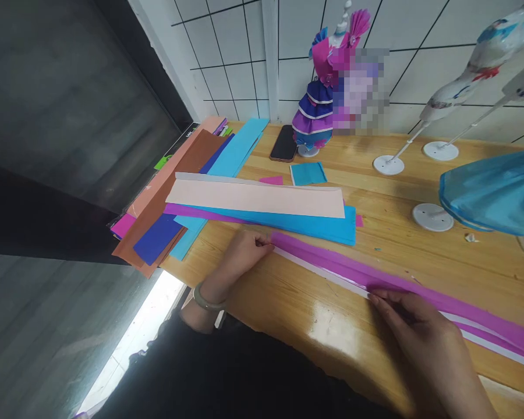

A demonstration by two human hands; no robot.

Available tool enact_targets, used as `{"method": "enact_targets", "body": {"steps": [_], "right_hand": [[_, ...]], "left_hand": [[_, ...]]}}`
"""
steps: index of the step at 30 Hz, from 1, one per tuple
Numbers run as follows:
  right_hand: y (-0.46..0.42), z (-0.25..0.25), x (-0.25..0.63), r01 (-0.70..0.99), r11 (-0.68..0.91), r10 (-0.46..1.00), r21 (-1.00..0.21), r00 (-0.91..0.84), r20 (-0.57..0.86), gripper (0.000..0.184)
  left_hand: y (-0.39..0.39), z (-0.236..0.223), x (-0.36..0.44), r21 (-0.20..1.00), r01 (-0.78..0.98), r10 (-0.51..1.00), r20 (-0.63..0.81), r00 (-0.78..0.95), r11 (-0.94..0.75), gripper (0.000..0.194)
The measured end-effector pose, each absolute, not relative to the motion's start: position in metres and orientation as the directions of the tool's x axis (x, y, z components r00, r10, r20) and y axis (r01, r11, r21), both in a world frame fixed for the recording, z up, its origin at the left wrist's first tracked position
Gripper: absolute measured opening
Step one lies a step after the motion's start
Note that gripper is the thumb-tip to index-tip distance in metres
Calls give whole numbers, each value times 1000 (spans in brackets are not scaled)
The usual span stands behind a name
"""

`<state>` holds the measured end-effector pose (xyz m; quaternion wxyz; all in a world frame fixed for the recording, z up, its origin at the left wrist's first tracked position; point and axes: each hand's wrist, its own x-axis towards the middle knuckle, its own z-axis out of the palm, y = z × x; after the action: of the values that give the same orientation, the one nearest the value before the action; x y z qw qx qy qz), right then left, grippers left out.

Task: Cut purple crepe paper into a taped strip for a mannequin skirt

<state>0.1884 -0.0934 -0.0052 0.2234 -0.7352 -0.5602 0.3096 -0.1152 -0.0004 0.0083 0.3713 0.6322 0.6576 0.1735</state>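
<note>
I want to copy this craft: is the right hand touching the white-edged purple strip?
Touching. The head view shows it: the right hand's thumb and finger meet at the near edge of the purple strip.

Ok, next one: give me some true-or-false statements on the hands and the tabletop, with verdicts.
1. The left hand pinches one end of the purple strip. True.
2. The right hand touches nothing. False: its fingers are on the purple strip's white edge.
3. A bracelet is on the left wrist. True.
4. In the picture, the phone lies right of the ruffled doll. False: it lies left.
5. The pale pink strip partly covers a blue strip. True.
</note>
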Motion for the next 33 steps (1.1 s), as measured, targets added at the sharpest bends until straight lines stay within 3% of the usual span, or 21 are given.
{"method": "enact_targets", "body": {"steps": [7, 20, 33], "right_hand": [[-86, -7, 192, 647, -327, 944, -689, 187, -273, 38], [-84, -1, 190, 616, -306, 952, -726, 180, -248, 34], [-81, -3, 192, 661, -380, 923, -647, 230, -307, 32]], "left_hand": [[2, 7, -117, 684, 715, 954, -288, 79, 147, 20], [3, 13, -116, 625, 757, 935, -351, 51, 193, 25], [6, 13, -116, 624, 755, 924, -378, 64, 202, 24]]}}
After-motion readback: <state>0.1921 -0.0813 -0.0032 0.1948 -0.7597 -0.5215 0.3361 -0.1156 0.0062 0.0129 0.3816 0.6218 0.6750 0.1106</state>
